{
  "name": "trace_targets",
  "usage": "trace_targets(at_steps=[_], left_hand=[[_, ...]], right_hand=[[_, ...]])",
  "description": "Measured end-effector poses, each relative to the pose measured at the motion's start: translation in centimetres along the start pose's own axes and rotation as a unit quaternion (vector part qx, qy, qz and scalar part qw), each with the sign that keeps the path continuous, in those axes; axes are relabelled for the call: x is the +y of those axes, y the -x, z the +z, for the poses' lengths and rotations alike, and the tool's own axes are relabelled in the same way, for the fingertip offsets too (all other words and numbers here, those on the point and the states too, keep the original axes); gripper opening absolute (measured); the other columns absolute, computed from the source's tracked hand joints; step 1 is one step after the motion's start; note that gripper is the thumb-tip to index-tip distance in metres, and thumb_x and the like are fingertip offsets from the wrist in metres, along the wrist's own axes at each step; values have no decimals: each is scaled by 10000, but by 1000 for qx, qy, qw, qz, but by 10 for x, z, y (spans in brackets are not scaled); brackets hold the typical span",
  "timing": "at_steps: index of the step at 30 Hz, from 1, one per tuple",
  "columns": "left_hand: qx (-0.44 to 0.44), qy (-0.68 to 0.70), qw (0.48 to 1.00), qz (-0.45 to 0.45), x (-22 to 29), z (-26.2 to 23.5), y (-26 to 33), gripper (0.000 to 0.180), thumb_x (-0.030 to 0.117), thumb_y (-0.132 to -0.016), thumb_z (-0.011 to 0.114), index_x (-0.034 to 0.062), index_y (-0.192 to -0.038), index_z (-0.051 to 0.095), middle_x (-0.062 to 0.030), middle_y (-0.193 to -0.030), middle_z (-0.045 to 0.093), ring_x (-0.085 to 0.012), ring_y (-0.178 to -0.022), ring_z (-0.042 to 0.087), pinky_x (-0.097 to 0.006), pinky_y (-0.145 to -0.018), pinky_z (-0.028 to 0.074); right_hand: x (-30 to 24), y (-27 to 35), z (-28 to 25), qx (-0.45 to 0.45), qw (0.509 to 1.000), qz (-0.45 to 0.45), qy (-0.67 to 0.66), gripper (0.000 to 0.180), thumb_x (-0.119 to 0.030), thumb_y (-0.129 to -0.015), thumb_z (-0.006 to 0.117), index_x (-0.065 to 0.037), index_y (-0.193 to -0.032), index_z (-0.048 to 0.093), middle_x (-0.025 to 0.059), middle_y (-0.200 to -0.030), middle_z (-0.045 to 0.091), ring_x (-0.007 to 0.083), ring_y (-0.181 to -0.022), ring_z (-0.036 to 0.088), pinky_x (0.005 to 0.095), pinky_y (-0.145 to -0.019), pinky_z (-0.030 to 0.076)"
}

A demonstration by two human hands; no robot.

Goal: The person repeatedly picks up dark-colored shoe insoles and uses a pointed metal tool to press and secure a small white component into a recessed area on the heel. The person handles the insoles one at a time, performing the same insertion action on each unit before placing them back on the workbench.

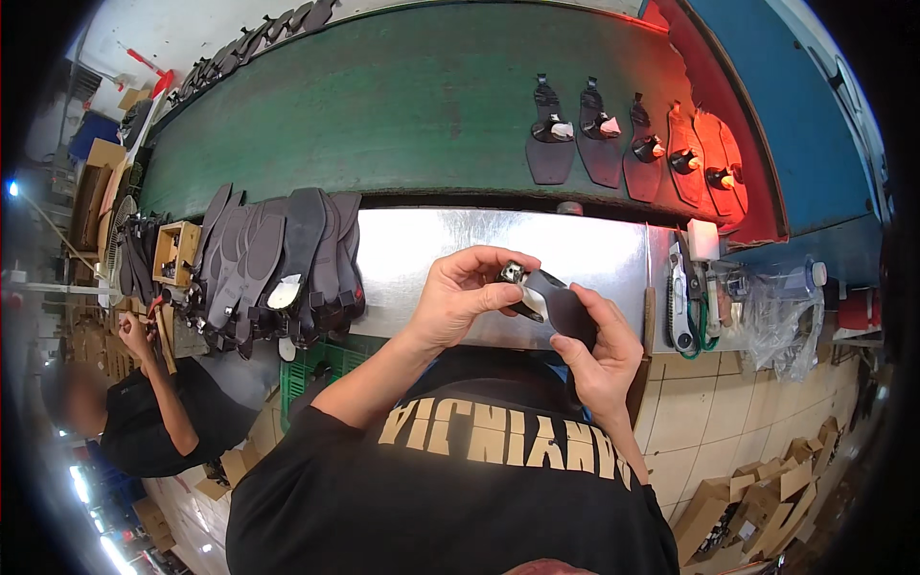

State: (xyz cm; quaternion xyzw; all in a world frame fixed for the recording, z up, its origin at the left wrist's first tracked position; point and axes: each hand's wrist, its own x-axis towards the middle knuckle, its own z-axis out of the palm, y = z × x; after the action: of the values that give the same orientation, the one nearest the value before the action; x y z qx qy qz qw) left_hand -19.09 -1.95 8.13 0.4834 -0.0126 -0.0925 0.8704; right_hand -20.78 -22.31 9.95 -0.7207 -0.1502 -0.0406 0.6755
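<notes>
Between my two hands is a dark sandal sole point(567, 309) with a black strap and some white material at one end, held above the steel table point(412, 244). My left hand point(467, 295) pinches the strap end with thumb and fingers. On the other side my right hand point(606, 353) grips the edge of the sole, thumb on top and fingers behind. A pile of dark grey sandal soles point(264, 244) lies at the left end of the steel table. Part of the held sandal is covered by my fingers.
Beyond the table runs a green conveyor belt point(335, 105) carrying several strapped sandals point(550, 158), some under red light at a red-edged opening. On the right are a utility knife point(679, 321), scissors and a plastic bag point(781, 321). Another person point(153, 402) works at the left near a wooden box point(176, 254).
</notes>
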Motion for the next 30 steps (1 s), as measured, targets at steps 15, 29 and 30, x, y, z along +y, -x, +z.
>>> trace_targets(at_steps=[15, 29, 30], left_hand=[[-6, 7, 1000, -12, 2, 4, 0, 291, -65, -770, 653, -8, -1054, 623, -196, -1140, 625, -232, -1012, 636, -375, -835, 581], [-1, -22, 1000, -14, 5, 4, 3, 310, -71, -752, 687, -25, -1056, 648, -205, -1128, 641, -236, -1014, 639, -376, -884, 549], [-3, -26, 1000, -12, 4, 4, 2, 312, -75, -751, 686, -27, -1058, 651, -207, -1130, 640, -241, -1017, 639, -375, -882, 550]], right_hand=[[11, 5, 2, 5, 999, 14, -49, 393, 52, -719, 713, 46, -1106, 641, 141, -1034, 665, 202, -940, 634, 285, -844, 472], [-2, -4, -5, -35, 997, -36, 56, 418, 59, -719, 691, 11, -1132, 645, 123, -917, 648, 191, -802, 626, 273, -727, 478], [-5, -5, -5, -36, 996, -42, 69, 416, 59, -721, 688, 10, -1132, 645, 120, -904, 645, 189, -793, 624, 270, -717, 478]])
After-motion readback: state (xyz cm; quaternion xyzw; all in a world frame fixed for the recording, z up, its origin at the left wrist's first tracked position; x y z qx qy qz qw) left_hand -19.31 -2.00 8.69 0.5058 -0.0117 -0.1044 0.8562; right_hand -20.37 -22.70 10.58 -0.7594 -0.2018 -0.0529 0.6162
